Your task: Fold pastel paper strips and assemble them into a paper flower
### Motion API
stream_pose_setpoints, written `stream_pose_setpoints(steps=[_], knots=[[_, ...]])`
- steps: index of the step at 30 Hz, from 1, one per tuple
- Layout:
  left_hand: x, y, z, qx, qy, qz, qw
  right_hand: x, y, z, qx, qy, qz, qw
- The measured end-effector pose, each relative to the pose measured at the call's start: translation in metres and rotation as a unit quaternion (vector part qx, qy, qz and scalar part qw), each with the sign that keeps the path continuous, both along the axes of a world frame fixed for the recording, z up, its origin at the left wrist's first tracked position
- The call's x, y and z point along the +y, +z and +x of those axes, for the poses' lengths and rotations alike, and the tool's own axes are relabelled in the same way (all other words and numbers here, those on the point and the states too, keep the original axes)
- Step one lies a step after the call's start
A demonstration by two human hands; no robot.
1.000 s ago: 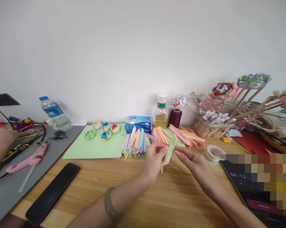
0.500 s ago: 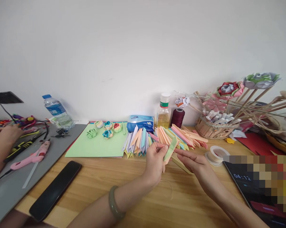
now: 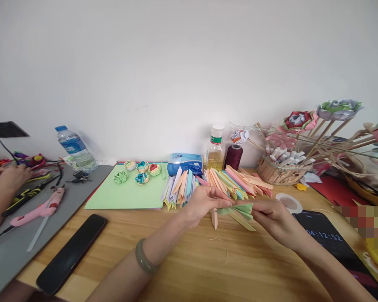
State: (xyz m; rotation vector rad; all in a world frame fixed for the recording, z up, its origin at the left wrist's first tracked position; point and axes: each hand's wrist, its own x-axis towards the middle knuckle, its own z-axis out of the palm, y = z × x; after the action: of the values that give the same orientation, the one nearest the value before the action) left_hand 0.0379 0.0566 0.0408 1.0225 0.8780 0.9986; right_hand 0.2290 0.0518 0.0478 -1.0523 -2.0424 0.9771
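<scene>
Folded green paper (image 3: pixel 244 209), over the table's (image 3: pixel 189 268) near side of the strip pile (image 3: pixel 239 182), likely feather-light, crease-prone; best taken at the gathered middle, not the flared ends. Left hand (image 3: pixel 203 205) pinches one end between thumb and fingers, right hand (image 3: pixel 275 220) the other.

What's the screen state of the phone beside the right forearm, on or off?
On. The phone shows bright digits on its dark display, with a reddish patch lower down, partly hidden by the right forearm.
</scene>
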Motion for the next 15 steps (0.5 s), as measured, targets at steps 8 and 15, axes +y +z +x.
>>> stream_pose_setpoints(steps=[8,15], knots=[[-0.004,-0.018,0.000,0.266,-0.135,0.147,0.943,0.000,-0.010,0.000,-0.265,0.031,0.112,0.957],[-0.016,-0.033,0.014,0.334,-0.173,0.172,0.910,-0.008,-0.014,0.002,-0.301,0.104,0.082,0.944]])
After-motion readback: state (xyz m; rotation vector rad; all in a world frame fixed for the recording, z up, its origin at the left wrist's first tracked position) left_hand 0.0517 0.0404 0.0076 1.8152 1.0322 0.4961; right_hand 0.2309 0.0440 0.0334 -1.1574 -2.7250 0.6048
